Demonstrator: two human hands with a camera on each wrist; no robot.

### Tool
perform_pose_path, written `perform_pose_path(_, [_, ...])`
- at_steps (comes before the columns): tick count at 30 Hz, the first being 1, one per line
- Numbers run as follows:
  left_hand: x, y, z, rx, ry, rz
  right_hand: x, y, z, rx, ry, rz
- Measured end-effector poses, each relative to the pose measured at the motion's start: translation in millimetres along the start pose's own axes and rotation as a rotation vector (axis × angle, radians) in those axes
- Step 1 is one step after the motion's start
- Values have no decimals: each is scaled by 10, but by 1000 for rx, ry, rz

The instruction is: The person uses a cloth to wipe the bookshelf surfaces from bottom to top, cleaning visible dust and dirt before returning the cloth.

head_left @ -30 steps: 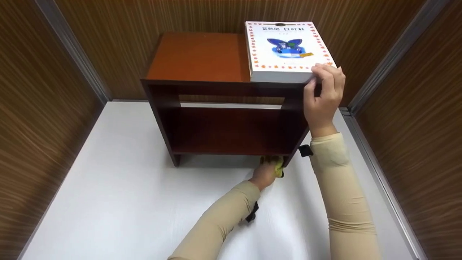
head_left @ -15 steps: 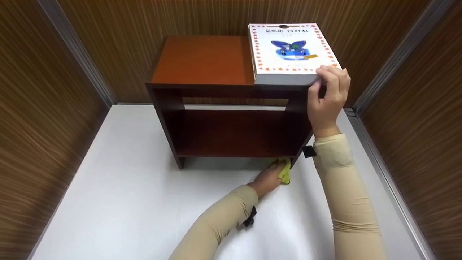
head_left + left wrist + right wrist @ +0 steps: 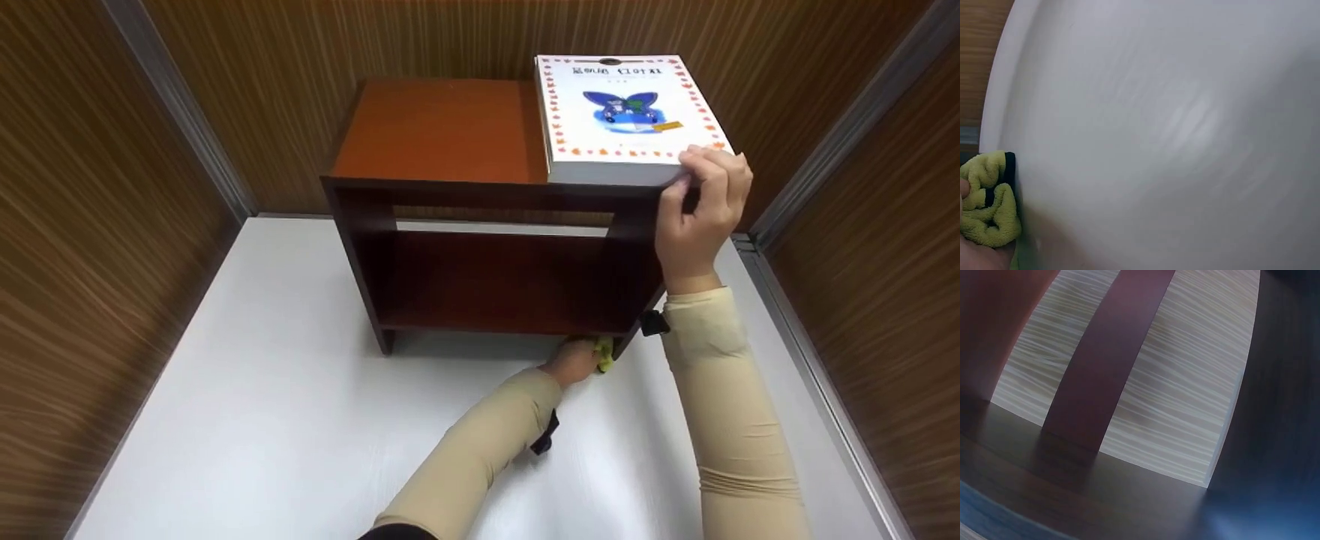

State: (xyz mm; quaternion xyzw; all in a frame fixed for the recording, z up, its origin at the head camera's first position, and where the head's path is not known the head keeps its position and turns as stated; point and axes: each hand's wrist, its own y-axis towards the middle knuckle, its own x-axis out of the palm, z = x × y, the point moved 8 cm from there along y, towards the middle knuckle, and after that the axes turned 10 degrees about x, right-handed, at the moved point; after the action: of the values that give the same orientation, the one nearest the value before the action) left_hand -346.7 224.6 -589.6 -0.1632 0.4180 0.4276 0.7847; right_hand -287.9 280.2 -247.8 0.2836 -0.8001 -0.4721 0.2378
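Observation:
A dark red-brown wooden shelf (image 3: 495, 281) stands upright on the white surface. A thick white book (image 3: 637, 150) with a butterfly picture lies on the right part of its top. My left hand (image 3: 576, 361) is low at the shelf's right leg, partly beneath the bottom board, and grips a yellow-green cloth (image 3: 604, 354). The left wrist view has this cloth (image 3: 991, 208) bunched up, dark edging showing, against the white surface. At the shelf's upper front right corner, my right hand (image 3: 703, 225) holds the book's corner, fingertips on the cover and thumb at the front edge.
Wood-grain panels (image 3: 90, 247) with grey metal strips at the corners enclose the white surface (image 3: 300, 435). Close behind the shelf is the back panel (image 3: 450, 37). The right wrist view looks past a red-brown crossbar (image 3: 1106, 360); no hand appears there.
Along the shelf's right leg, my left hand and the cloth have come slightly outward, then gone back under the bottom board. The right hand keeps its place; the whole head view has shifted.

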Motion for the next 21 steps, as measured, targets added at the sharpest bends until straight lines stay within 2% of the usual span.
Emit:
perform_pose_path(4, [-22, 41, 17, -3, 95, -9, -19, 5, 43, -12, -7, 4])
perform_pose_path(8, [-20, -22, 18, -48, -6, -8, -5, 4, 72, -16, -8, 4])
perform_pose_path(11, [-20, -96, 83, 7, -3, 35, -5, 10, 78, -15, -10, 11])
perform_pose_path(14, [23, -175, 139, 73, 67, 62, -6, 14, 63, -14, -8, 11])
perform_pose_path(18, [95, -228, 149, 103, 102, 32, -9, 7, 35, -8, -4, 19])
perform_pose_path(21, [69, -189, 167, 131, 114, 34, -6, 6, 35, -2, -5, 27])
